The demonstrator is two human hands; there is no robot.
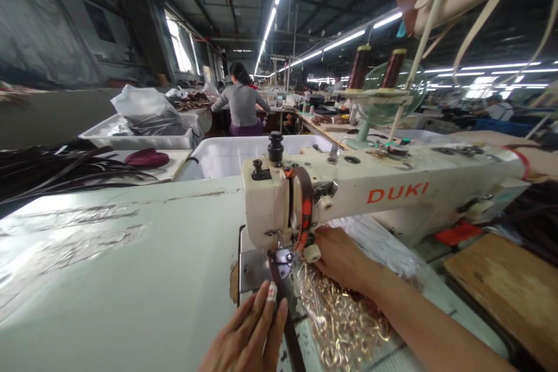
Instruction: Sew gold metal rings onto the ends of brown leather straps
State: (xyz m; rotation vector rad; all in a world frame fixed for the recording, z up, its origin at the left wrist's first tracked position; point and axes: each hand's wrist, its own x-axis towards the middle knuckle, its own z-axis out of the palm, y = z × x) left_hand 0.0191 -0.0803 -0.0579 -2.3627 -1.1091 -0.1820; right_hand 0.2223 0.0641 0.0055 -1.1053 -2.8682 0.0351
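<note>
A cream sewing machine stands before me, with a dark brown leather strap running under its presser foot toward me. My left hand lies palm down at the strap, fingers stretched out just short of the metal needle plate. One finger has a white band around it. My right hand reaches in behind the machine head, over a clear bag of gold metal hooks. Its fingertips are hidden by the machine, so their grip does not show.
White plastic bins stand beyond the table. Dark straps are heaped at the far left, near a maroon piece. Thread cones and a green fan rise behind the machine. A wooden board lies right. Another person sits ahead.
</note>
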